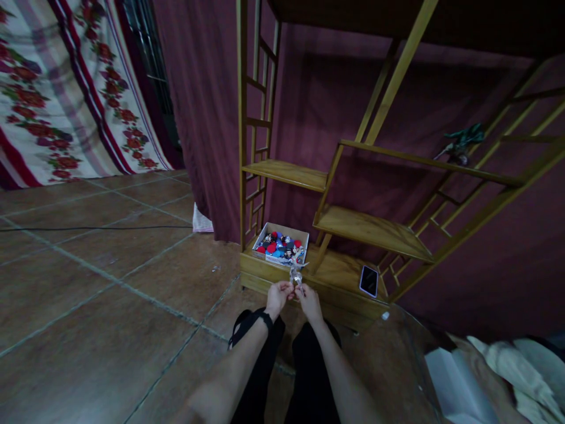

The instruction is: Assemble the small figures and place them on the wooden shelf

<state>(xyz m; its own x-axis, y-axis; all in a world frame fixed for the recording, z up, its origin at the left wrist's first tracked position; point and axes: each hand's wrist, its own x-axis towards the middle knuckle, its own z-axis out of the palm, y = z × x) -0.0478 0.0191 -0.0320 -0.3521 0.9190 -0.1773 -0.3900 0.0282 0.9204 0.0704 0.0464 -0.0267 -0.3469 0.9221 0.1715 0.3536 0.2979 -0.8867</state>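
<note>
Between my two hands is a small clear, glassy figurine [296,274], held upright just in front of the low shelf; its exact shape is too small to tell. My left hand [279,294] pinches its lower left side, the wrist wearing a black band. On the lower right side, my right hand [309,299] pinches it as well. Right behind the figurine stands an open white box [268,228] filled with small red, blue and dark pieces, some looking like little figures.
A wooden display shelf [371,227] rises ahead, with uprights on both sides. A phone [369,281] lies on its low base. A green ornament [463,144] sits higher at right. A white carton [459,383] and cloth [512,371] lie at lower right. A cable [97,228] crosses the tiled floor.
</note>
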